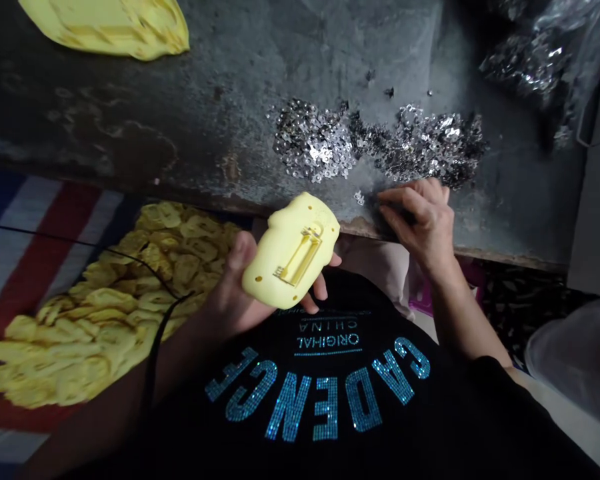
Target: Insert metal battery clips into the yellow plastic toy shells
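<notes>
My left hand [235,280] holds a yellow plastic shell [273,257] in front of my chest, its outer face turned up. A rectangular battery slot with small metal pieces at its ends shows in the shell, along with several round holes. At the table's front edge, my right hand [423,217] has thumb and fingertips drawn together; whatever may be between them is too small to make out. Just left of those fingertips lie a few loose metal clips [359,198]. Beyond them spread two heaps of small shiny metal pieces, a left heap [315,143] and a right heap [435,147].
The dark metal table [220,87] runs across the front. Another yellow shell [115,27] lies at its far left. A clear plastic bag of metal pieces [535,60] sits at the far right. Many yellow shells [110,313] are piled on a striped sheet [45,253], with a black cable above.
</notes>
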{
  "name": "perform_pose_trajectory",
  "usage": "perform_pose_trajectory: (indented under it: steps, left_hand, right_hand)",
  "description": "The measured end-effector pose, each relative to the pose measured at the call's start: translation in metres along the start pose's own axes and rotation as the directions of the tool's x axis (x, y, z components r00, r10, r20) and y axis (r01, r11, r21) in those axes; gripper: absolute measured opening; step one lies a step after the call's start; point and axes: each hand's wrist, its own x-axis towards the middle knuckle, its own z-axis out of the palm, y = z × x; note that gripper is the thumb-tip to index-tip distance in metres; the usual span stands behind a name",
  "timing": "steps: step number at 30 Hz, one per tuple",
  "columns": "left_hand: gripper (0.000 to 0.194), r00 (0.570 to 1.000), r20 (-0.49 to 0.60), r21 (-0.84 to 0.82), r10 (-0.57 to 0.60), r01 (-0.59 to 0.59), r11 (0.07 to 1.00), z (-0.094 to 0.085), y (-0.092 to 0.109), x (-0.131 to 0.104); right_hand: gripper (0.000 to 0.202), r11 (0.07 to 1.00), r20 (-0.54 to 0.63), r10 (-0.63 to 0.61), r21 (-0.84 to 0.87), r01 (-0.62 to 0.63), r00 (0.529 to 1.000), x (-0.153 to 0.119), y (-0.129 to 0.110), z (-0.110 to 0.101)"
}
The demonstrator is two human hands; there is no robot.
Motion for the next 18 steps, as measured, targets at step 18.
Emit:
perform_pose_trajectory:
  steps: [18]
  left_hand:
    - [0.093, 0.998, 0.065, -0.088, -0.007, 0.013, 0.996, 0.003, -0.004, 0.001]
  right_hand:
    - [0.022, 0.999, 0.164, -0.043, 0.030, 0.039, 0.985, 0.017, 0.009, -0.020]
